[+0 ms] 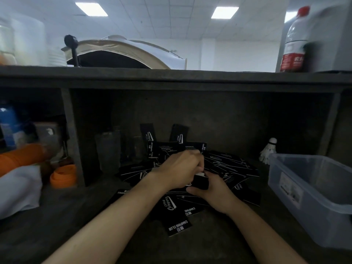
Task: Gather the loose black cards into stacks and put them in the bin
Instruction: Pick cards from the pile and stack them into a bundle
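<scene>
While loose black cards [226,164] lie scattered on the dark shelf [76,216], both hands meet over them.
The left hand [179,168] and right hand [213,189] pinch a small stack [200,181] between them; the clear plastic bin [312,189] stands just right.

An office-like hall used for camping gear or a club stall. A white grid ceiling with flat light panels [224,12] and plain white walls speak of an office building. Behind the dark desk [171,77] stands a beige tent [123,52]. The desk's cubbies hold cards [177,228] printed "CAMPING CLUB", a shuttlecock [268,150], orange rolls [63,176] and a plastic bin [312,189].
</scene>
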Available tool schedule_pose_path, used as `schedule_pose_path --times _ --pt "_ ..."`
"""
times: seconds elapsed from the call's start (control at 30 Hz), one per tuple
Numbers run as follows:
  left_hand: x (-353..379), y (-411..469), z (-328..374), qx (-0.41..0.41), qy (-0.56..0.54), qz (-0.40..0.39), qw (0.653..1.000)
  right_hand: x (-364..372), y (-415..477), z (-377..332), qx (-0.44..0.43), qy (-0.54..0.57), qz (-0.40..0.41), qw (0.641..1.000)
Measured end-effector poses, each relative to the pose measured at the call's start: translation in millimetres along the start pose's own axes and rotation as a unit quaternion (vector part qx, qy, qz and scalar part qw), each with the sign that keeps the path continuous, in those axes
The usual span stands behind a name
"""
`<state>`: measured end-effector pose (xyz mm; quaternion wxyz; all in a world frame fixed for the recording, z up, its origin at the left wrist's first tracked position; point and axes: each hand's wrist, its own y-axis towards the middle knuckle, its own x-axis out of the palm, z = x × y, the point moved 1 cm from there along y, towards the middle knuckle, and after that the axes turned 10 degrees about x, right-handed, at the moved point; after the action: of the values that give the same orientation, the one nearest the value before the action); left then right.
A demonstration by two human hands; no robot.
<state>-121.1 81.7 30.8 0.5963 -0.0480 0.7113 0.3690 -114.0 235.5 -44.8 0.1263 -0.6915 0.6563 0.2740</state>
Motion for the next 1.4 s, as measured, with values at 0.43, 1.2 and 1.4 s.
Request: schedule_pose_path --times 0.43,1.2,1.4 --pt "-21.6 -52.2 -47.0 -0.317 -0.282 0.412 0.806 -4.5 -5.6 -0.3 -0.018 0.012 0.028 0.999" --pt "-40.9 -130.4 -50.5 -0.369 -0.141 -0.016 0.919 -6.0 -7.8 -5.6 -0.041 0.057 0.054 0.996" --pt "-63.8 -163.9 -54.3 -0.459 -0.121 -0.22 0.852 -4.2 -9.1 -9.9 -0.034 0.052 0.046 0.997"
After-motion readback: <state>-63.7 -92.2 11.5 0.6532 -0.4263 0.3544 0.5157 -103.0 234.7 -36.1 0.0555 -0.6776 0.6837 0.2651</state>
